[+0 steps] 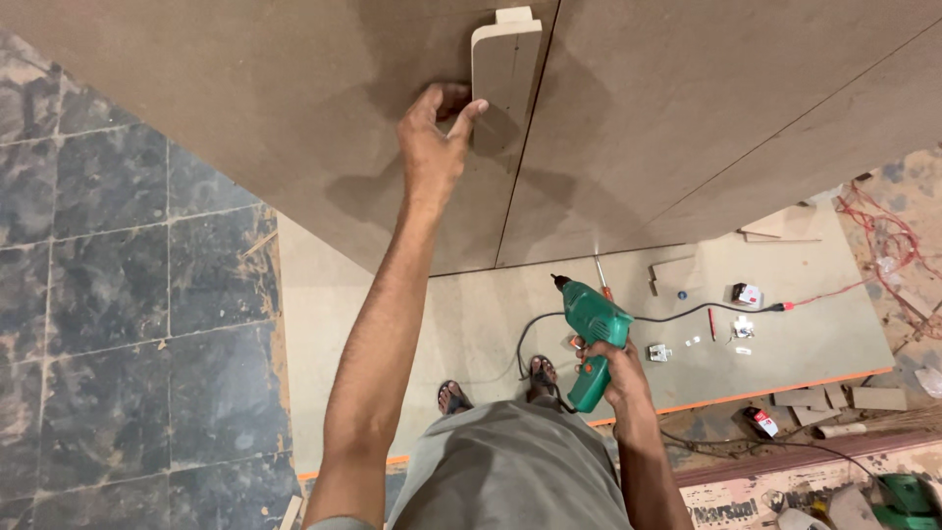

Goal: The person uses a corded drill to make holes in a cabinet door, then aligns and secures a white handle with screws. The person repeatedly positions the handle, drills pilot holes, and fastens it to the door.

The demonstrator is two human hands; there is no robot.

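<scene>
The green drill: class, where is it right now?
In the head view, the green drill is low and right of centre, held in the right hand above the pale board on the floor, near the person's feet.

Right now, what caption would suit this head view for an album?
Left hand steadies a small pale wooden block against a brown board while the right hand holds a green electric drill.
</scene>
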